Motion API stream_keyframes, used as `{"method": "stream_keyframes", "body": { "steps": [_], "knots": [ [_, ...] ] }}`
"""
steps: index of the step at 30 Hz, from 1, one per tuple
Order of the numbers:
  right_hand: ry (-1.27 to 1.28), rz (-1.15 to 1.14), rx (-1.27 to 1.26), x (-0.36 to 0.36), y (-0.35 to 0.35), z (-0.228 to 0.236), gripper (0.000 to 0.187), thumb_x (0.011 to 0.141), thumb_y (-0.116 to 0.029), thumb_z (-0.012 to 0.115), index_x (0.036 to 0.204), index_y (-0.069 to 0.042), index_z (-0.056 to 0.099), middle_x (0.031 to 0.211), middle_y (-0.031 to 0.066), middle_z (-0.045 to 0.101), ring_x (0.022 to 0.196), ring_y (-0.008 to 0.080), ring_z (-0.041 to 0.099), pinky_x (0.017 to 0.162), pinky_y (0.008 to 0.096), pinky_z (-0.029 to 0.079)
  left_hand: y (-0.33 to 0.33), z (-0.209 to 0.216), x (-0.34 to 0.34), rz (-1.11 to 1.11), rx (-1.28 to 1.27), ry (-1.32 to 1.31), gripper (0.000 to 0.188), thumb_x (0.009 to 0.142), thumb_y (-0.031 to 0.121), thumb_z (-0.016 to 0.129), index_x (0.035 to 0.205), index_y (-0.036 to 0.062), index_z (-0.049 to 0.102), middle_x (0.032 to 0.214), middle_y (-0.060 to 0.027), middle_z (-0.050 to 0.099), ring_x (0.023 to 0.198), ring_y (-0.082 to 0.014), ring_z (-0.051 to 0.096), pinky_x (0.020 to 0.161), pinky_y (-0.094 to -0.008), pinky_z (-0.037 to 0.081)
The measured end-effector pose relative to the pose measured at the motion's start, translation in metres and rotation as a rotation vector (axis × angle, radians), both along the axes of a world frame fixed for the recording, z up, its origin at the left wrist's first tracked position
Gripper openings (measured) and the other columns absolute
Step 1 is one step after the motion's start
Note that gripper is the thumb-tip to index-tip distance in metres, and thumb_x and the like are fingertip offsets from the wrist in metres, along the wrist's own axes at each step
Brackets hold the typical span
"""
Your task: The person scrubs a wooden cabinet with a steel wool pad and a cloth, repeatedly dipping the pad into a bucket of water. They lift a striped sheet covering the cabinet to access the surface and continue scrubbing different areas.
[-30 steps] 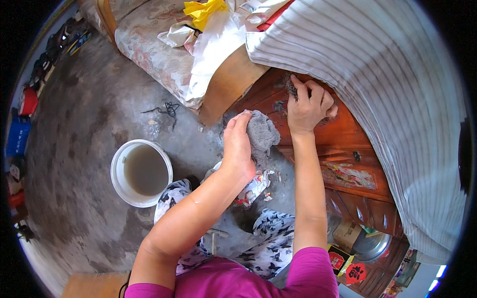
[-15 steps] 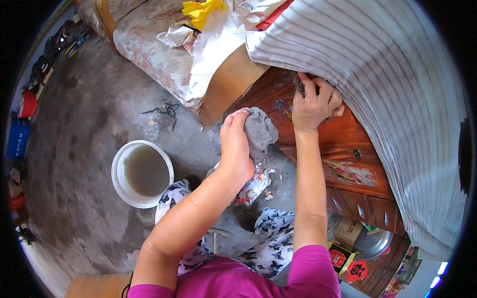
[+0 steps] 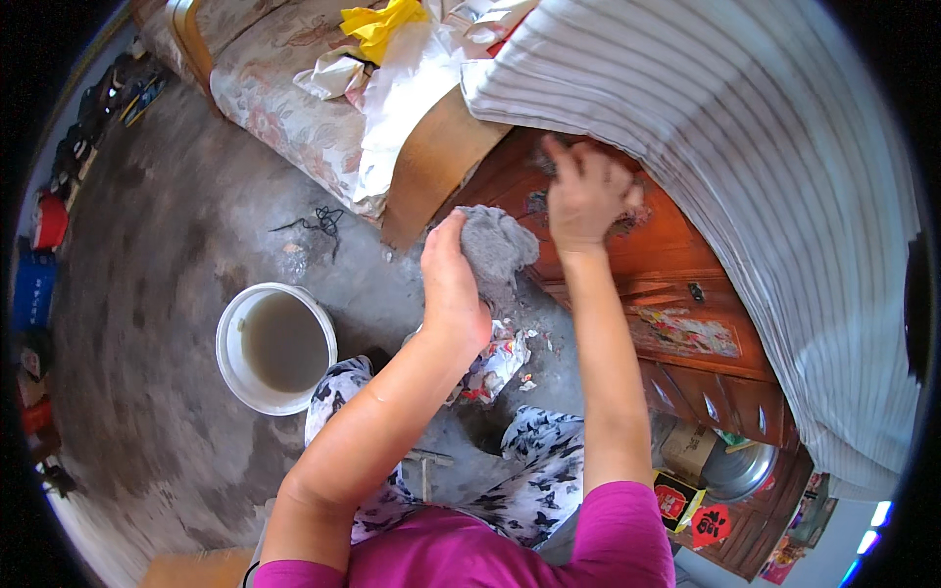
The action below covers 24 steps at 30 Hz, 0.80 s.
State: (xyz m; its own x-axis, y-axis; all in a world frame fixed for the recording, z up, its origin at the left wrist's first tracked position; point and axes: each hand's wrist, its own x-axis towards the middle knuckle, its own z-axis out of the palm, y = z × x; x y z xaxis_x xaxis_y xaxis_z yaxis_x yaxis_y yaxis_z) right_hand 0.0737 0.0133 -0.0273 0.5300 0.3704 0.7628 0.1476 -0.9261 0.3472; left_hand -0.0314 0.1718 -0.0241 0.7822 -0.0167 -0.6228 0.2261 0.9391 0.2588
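My left hand (image 3: 453, 279) grips a grey rag (image 3: 495, 245) and presses it against the front of a reddish-brown wooden cabinet (image 3: 676, 265). My right hand (image 3: 586, 191) is higher up on the cabinet, its fingers curled under the edge of a striped white cloth (image 3: 725, 137) that drapes over the cabinet's top. The cabinet front has carved, painted panels and a small dark knob (image 3: 695, 291).
A white bucket (image 3: 230, 338) of murky water stands on the concrete floor (image 3: 147, 294) to my left. A floral cushioned sofa (image 3: 294, 108) with yellow and white cloths lies ahead. Crumpled wrappers (image 3: 495, 363) lie by my knees. Tins and boxes (image 3: 706, 470) sit at lower right.
My right hand has slid up the cabinet front to the striped cloth's edge. My left hand with the rag has moved only slightly.
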Motion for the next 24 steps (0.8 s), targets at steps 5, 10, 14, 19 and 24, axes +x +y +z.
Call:
{"method": "stream_keyframes", "body": {
  "steps": [5, 10, 14, 19, 24],
  "knots": [
    [0.497, 0.047, -0.091, -0.031, -0.026, -0.095, 0.031, 0.083, -0.028, 0.063, 0.111, -0.025, 0.076, 0.117, -0.0029, 0.062, 0.111, 0.0220, 0.055, 0.091, 0.0459, 0.042, -0.006, 0.012, -0.001, -0.010, -0.030, 0.031, 0.029, 0.101, 0.035, 0.058, 0.108, 0.0090, 0.069, 0.105, -0.0075, 0.075, 0.100, -0.0266, 0.070, 0.093, -0.0431, 0.054],
    [0.188, 0.022, 0.043, -0.047, -0.029, -0.047, 0.028, 0.083, -0.023, 0.071, 0.110, -0.030, 0.077, 0.106, -0.0070, 0.060, 0.104, 0.0194, 0.056, 0.094, 0.0456, 0.039, 0.004, 0.009, -0.001, 0.060, 0.167, 0.057, 0.024, 0.100, 0.029, 0.061, 0.112, 0.0092, 0.067, 0.109, -0.0072, 0.074, 0.100, -0.0256, 0.069, 0.092, -0.0440, 0.054],
    [-0.061, -0.044, 0.161, -0.035, -0.036, 0.024, 0.043, 0.072, -0.016, 0.075, 0.107, -0.040, 0.077, 0.102, -0.0135, 0.060, 0.105, 0.0164, 0.051, 0.090, 0.0449, 0.030, 0.025, 0.008, 0.009, 0.092, 0.235, -0.002, 0.027, 0.101, 0.028, 0.060, 0.120, 0.0085, 0.065, 0.112, -0.0076, 0.072, 0.102, -0.0247, 0.069, 0.092, -0.0438, 0.054],
    [0.251, 0.004, -0.086, -0.038, -0.059, -0.075, 0.031, 0.084, -0.024, 0.063, 0.110, -0.034, 0.076, 0.111, -0.0094, 0.065, 0.111, 0.0176, 0.055, 0.091, 0.0498, 0.039, 0.019, 0.009, 0.009, 0.067, 0.288, -0.023, 0.027, 0.104, 0.027, 0.055, 0.120, 0.0070, 0.066, 0.109, -0.0083, 0.073, 0.100, -0.0246, 0.070, 0.091, -0.0420, 0.055],
    [0.578, -0.031, 0.397, -0.077, -0.037, -0.104, 0.033, 0.080, -0.027, 0.079, 0.112, -0.018, 0.076, 0.121, 0.0008, 0.065, 0.116, 0.0268, 0.057, 0.096, 0.0436, 0.045, 0.020, 0.016, 0.002, -0.309, 0.388, -0.079, 0.029, 0.107, 0.031, 0.053, 0.111, 0.0078, 0.070, 0.102, -0.0074, 0.072, 0.095, -0.0190, 0.069, 0.084, -0.0350, 0.056]
  ]
}}
